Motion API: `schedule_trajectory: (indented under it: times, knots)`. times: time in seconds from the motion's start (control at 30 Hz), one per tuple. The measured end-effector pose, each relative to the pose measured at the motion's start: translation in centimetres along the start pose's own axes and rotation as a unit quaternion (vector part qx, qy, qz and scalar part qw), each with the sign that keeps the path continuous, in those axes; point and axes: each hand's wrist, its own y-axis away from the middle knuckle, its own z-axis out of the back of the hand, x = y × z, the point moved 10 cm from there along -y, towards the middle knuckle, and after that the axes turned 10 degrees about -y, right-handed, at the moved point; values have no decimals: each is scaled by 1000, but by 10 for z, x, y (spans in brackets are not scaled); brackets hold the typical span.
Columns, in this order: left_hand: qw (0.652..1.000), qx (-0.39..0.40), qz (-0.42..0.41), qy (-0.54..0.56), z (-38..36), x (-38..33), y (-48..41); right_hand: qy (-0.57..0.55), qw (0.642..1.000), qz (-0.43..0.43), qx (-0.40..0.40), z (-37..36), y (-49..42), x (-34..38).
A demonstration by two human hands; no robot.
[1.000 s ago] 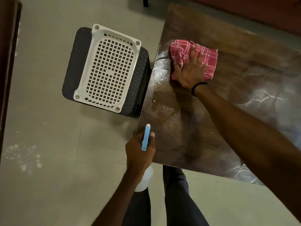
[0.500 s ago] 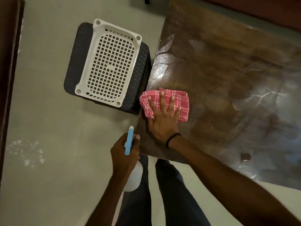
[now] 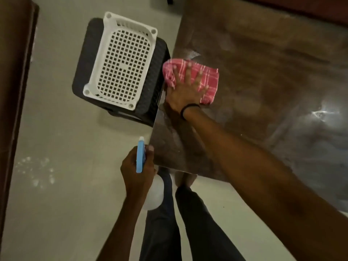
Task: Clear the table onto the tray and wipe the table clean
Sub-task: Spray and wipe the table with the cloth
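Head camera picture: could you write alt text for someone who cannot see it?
Seen from above, a person's right hand presses a pink checked cloth flat on a wet, dark wooden table near its left edge. The left hand holds a spray bottle with a blue top beside the table. A white perforated tray sits on a dark stool.

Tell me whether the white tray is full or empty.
Empty: the white tray shows only its bare grid floor, sitting on a dark stool.
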Motion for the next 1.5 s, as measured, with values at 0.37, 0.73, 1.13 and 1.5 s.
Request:
schedule_trajectory:
  times: [0.37,0.73,1.13,1.5]
  knots:
    - [999,-36,-1,-1,13,5,38,2,1000,31,5,-24,35,6]
    - [997,-55,43,25,38,21,87,122,970,190,91,-90,168,-27]
    - [997,-46,67,10,40,32,106,88,979,173,69,-135,241,-29]
    - [1000,-27,7,-6,25,33,111,57,985,161,36,-138,272,-40]
